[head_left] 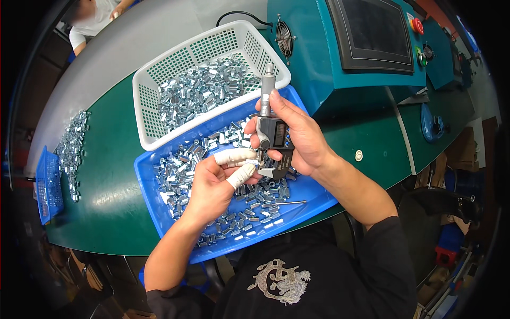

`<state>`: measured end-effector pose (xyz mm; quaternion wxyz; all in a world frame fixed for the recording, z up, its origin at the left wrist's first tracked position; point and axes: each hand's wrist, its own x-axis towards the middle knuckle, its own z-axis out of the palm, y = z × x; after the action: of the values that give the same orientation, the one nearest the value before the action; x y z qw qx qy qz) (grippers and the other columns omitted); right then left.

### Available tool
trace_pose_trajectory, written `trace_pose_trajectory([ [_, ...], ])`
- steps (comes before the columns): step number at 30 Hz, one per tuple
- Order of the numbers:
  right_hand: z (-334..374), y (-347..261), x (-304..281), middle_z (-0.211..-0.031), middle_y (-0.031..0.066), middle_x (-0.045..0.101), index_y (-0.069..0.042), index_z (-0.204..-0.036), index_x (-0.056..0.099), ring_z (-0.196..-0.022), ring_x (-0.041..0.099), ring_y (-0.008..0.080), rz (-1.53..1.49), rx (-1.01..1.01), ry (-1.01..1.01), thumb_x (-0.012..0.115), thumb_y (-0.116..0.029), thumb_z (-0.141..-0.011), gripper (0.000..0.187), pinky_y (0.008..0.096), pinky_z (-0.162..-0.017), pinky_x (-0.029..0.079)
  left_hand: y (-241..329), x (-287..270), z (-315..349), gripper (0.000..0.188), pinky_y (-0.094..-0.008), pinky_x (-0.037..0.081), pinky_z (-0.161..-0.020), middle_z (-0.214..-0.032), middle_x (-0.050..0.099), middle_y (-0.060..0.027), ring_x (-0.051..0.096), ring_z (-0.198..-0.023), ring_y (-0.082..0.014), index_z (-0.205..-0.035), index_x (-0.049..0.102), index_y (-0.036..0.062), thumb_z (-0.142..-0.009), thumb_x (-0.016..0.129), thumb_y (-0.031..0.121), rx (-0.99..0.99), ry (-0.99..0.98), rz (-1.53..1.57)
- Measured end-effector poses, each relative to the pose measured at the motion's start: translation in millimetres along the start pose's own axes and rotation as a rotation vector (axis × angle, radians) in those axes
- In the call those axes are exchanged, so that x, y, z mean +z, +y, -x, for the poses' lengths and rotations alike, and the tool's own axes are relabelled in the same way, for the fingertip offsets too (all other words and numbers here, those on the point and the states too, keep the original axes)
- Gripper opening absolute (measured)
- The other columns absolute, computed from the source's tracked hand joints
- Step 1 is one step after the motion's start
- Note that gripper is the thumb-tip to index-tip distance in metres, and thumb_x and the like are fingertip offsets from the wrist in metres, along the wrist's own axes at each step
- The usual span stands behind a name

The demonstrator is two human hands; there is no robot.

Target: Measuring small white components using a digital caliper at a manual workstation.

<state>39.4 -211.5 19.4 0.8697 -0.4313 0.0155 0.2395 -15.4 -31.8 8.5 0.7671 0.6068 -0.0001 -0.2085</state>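
Observation:
My right hand (304, 137) is wrapped round a digital micrometer (273, 133), its thumb on the grey thimble at the top. The micrometer stands upright with its dark frame at the bottom. My left hand (210, 183), with white finger cots on the thumb and fingers, pinches a small metal piece at the micrometer's jaws. That piece is mostly hidden by the fingers; it looks like the hex metal parts below. Both hands are above a blue tray (146, 183) holding many loose hex metal parts (228, 220). A thin metal rod (291, 202) lies in the tray.
Behind the blue tray, a white perforated basket (142, 114) holds more metal parts. At right is a teal machine (319, 69) with a dark screen. A metal heap (71, 143) and small blue basket (41, 183) are at left. A person (95, 21) sits across the table.

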Motion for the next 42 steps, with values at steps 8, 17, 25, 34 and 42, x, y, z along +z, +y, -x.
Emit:
trace_pose_trajectory([
  [8, 0.2, 0.6, -0.8, -0.089, 0.0137, 0.062, -0.005, -0.111, 0.048, -0.069, 0.064, 0.0139, 0.004, -0.003, -0.015, 0.038, -0.042, -0.098, 0.04, 0.0197, -0.038, 0.042, 0.2, 0.4, 0.5, 0.023, -0.0277, 0.055, -0.076, -0.096, 0.066, -0.0094, 0.065, -0.084, -0.0162, -0.11, 0.06, -0.0031, -0.088, 0.061, 0.004, -0.007, -0.008, 0.005],
  [17, 0.1, 1.4, -1.4, -0.09, 0.013, 0.062, -0.005, -0.113, 0.048, -0.069, 0.064, 0.0126, 0.026, -0.005, -0.024, 0.037, -0.042, -0.099, 0.041, 0.019, -0.038, 0.042, -1.4, -1.1, 0.7, 0.023, -0.0283, 0.055, -0.077, -0.096, 0.066, -0.0096, 0.065, -0.084, -0.0165, -0.11, 0.059, -0.0033, -0.088, 0.061, 0.005, -0.007, -0.015, -0.002],
  [25, 0.6, 0.3, 1.5, -0.085, 0.0104, 0.063, -0.005, -0.112, 0.049, -0.066, 0.063, 0.0116, 0.114, -0.006, 0.013, 0.041, -0.044, -0.097, 0.043, 0.0184, -0.038, 0.041, -0.7, 1.4, 3.0, 0.022, -0.0288, 0.054, -0.078, -0.096, 0.066, -0.0108, 0.066, -0.084, -0.0175, -0.109, 0.059, -0.0041, -0.087, 0.061, 0.001, 0.017, 0.005, -0.016],
  [34, 2.5, -2.0, 2.4, -0.087, 0.011, 0.062, -0.004, -0.116, 0.049, -0.067, 0.063, 0.0119, 0.046, -0.003, -0.007, 0.036, -0.043, -0.099, 0.044, 0.0186, -0.039, 0.042, 2.2, 0.9, 2.8, 0.022, -0.0291, 0.054, -0.08, -0.097, 0.066, -0.011, 0.065, -0.085, -0.0177, -0.109, 0.059, -0.0045, -0.087, 0.06, 0.0, 0.015, -0.001, 0.01],
  [42, 1.9, -0.2, -0.5, -0.09, 0.0124, 0.062, -0.006, -0.117, 0.047, -0.069, 0.064, 0.0135, -0.014, -0.005, -0.038, 0.034, -0.041, -0.1, 0.041, 0.0191, -0.038, 0.043, 0.5, -0.4, 3.3, 0.023, -0.0296, 0.054, -0.08, -0.098, 0.065, -0.0114, 0.065, -0.086, -0.0181, -0.11, 0.058, -0.005, -0.087, 0.059, 0.0, 0.011, -0.003, 0.0],
])
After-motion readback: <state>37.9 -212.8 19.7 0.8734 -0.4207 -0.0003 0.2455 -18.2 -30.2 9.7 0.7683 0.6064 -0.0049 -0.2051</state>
